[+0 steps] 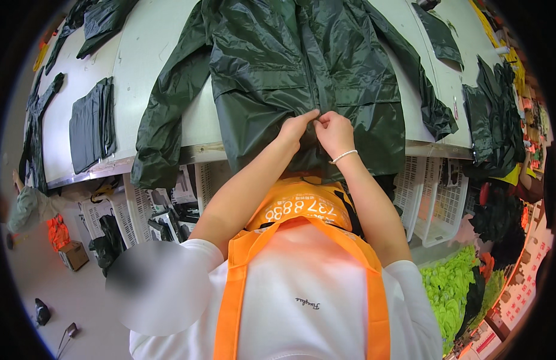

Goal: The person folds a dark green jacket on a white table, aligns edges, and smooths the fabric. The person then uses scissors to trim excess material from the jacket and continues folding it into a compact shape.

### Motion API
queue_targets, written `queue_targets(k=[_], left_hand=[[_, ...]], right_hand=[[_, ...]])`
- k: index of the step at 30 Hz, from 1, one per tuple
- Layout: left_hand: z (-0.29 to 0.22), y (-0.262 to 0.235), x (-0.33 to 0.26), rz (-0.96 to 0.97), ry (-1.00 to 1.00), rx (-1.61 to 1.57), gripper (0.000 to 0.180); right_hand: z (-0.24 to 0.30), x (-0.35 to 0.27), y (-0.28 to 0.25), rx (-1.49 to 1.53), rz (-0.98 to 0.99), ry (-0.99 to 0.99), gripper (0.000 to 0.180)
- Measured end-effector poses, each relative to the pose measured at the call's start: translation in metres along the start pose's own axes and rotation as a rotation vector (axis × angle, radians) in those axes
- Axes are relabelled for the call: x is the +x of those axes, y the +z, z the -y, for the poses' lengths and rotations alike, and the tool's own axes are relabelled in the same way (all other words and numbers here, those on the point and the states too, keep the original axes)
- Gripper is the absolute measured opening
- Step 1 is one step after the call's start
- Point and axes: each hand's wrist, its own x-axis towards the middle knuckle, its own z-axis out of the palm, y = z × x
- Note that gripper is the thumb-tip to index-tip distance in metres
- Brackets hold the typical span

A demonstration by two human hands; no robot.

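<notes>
Both hands, L hand (296,127) & R hand (335,131), pinch shut on the zip at the hem of the dark green rain jacket (302,66) lying flat on the white table (158,48), w/ hem overhanging the edge; slick fabric could catch in the zip.

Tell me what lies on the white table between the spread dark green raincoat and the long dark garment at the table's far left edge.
In the head view, a folded dark grey stack lies on the white table, between the raincoat and the long dark garment.
</notes>
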Motion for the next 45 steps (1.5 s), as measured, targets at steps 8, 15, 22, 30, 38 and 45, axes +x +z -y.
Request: queue_targets(k=[8,15,22,30,38,45], left_hand=[[-0.001,0.003,-0.009,0.055,0.109,0.218,0.047],[0.011,0.005,0.008,-0.046,0.206,0.580,0.058],[0.002,0.013,0.004,-0.055,0.162,0.851,0.068],[0.019,-0.003,0.019,-0.014,0.168,0.270,0.041],[-0.005,-0.012,-0.012,-0.004,0.145,0.118,0.036],[-0.001,-0.030,-0.006,0.083,0.053,0.089,0.032]], right_hand=[[-0.002,0.012,-0.010,0.193,0.273,0.307,0.014],[-0.035,0.013,-0.015,0.949,0.466,0.792,0.018],[-0.003,0.007,-0.014,0.367,0.568,0.576,0.019],[-0.055,-0.035,-0.001,0.665,0.333,0.650,0.016],[-0.045,-0.047,0.003,1.236,0.511,1.073,0.017],[-0.042,-0.048,0.003,1.336,0.365,0.893,0.010]])
